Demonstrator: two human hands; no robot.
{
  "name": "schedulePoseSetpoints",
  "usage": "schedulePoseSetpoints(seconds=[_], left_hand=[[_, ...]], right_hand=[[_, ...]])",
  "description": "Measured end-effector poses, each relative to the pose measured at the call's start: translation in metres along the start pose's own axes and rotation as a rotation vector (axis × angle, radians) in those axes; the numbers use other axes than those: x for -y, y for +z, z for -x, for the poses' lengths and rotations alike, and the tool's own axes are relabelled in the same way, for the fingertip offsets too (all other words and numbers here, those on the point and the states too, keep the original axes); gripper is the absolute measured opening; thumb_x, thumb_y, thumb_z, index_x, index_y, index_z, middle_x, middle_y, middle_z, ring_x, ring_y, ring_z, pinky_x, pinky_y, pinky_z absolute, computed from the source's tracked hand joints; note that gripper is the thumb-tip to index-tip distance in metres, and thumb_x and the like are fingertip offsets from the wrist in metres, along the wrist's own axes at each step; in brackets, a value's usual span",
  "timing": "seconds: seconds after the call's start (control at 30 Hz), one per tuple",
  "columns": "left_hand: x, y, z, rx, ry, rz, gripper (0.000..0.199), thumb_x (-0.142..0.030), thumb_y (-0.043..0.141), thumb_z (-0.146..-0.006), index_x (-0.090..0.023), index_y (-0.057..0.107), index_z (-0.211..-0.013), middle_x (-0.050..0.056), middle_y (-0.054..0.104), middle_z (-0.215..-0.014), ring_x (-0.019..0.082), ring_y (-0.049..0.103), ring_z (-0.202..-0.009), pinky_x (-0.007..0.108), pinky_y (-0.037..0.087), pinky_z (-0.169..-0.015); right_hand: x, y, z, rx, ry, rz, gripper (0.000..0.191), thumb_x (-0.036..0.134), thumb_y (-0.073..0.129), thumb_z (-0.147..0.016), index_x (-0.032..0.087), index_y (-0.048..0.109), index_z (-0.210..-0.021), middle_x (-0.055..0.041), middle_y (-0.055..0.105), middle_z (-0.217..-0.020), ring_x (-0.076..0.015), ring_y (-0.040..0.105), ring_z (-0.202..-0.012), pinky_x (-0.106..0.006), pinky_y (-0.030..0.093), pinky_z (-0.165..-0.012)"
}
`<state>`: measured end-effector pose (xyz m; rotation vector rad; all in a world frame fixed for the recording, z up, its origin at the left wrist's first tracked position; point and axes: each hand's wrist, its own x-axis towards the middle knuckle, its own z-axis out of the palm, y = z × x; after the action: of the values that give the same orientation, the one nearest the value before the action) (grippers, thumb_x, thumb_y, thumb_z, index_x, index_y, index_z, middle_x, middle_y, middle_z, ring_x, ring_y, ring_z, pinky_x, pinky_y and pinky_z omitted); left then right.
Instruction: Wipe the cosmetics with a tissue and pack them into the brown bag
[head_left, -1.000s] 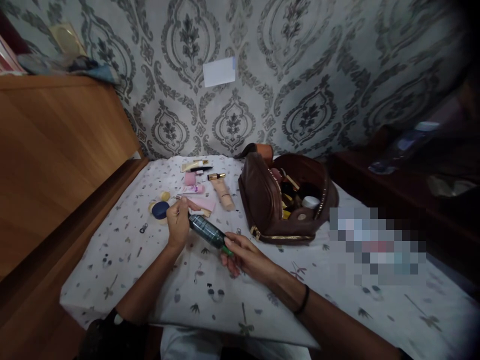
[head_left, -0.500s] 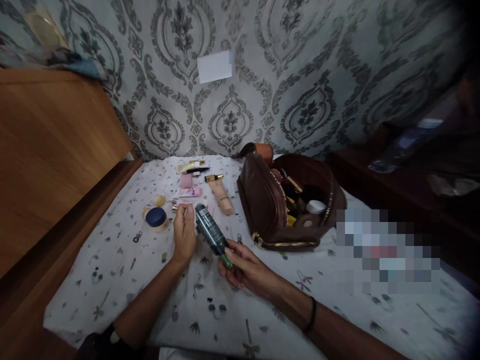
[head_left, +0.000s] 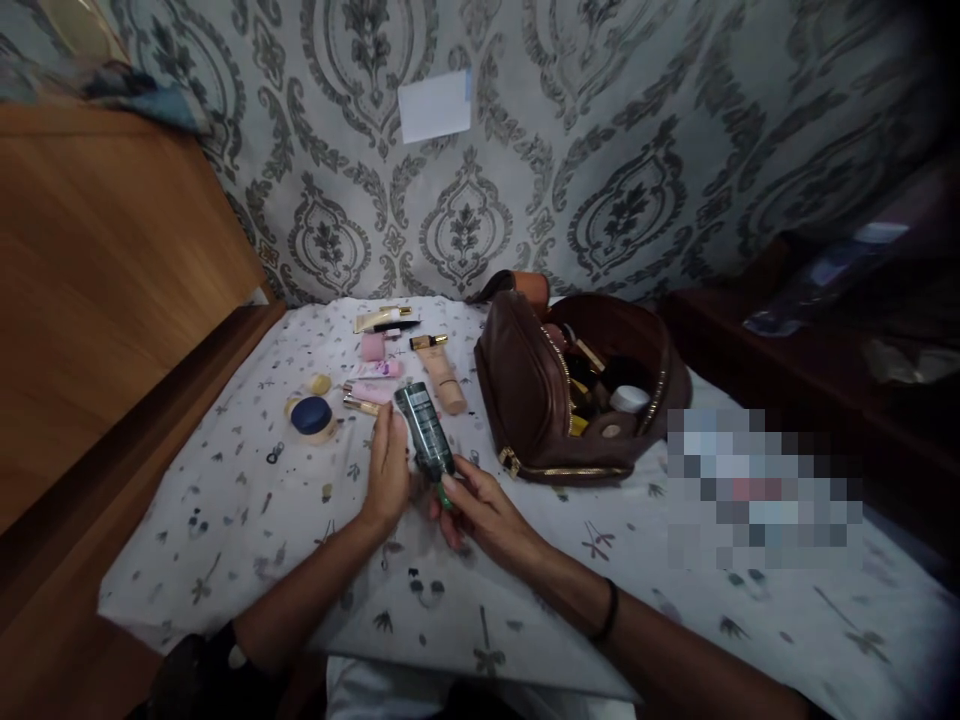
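A dark green bottle [head_left: 425,430] with pale print is tilted over the cloth, its green cap [head_left: 447,497] pointing down toward me. Around its cap end, my right hand [head_left: 480,508] is closed, holding it. My left hand [head_left: 388,465] is upright just left of the bottle, fingers pressed together; what they hold, if anything, is hidden. Beyond the hands lie a beige tube [head_left: 442,380], a pink tube [head_left: 377,370] and a pink-capped item [head_left: 373,347]. A jar with a dark blue lid [head_left: 311,414] stands to the left.
On the right, a brown zip bag [head_left: 517,385] gapes open, with a white-lidded jar [head_left: 630,400] and other items inside. A blurred-out patch [head_left: 757,490] covers something beside it. A wooden cabinet [head_left: 105,260] borders the left; patterned wallpaper [head_left: 465,220] rises behind.
The bottle has turned more upright in my right hand and moved slightly up. My left hand has shifted a little right, close against the bottle. The camera view has tilted slightly down.
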<state>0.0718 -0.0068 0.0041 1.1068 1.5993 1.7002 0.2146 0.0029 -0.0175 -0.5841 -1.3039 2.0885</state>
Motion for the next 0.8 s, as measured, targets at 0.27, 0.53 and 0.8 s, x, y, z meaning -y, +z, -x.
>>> schedulePoseSetpoints(seconds=[0.27,0.53,0.8], left_hand=[[-0.006,-0.008,0.029,0.376,0.133,-0.245,0.057,-0.050,0.043,-0.098,-0.015,0.038,-0.144,0.012,0.067,-0.105,0.025,0.064,-0.104,0.039,0.051,-0.093],[-0.045,-0.064,0.044,0.326,0.411,-0.530,0.020,-0.028,0.044,-0.100,-0.020,0.062,-0.107,0.002,0.063,-0.080,0.015,0.059,-0.065,0.025,0.049,-0.062],[-0.029,-0.066,0.047,0.245,0.853,-1.156,0.035,-0.018,0.045,-0.098,-0.015,0.051,-0.132,0.008,0.063,-0.094,0.022,0.060,-0.088,0.030,0.050,-0.070]], right_hand=[[0.003,-0.003,-0.003,-0.106,-0.058,0.015,0.049,0.066,0.063,-0.082,0.018,0.052,-0.092,0.0027,0.060,-0.068,-0.0060,0.048,-0.040,-0.019,0.034,-0.038],[0.019,-0.009,0.006,-0.152,-0.184,0.488,0.042,0.052,0.061,-0.088,0.019,0.060,-0.112,0.0000,0.062,-0.073,-0.0123,0.054,-0.052,-0.024,0.042,-0.048],[0.005,-0.011,0.011,-0.103,-0.276,0.958,0.038,0.039,0.072,-0.082,0.026,0.061,-0.116,-0.0042,0.072,-0.089,-0.0240,0.067,-0.080,-0.034,0.049,-0.075]])
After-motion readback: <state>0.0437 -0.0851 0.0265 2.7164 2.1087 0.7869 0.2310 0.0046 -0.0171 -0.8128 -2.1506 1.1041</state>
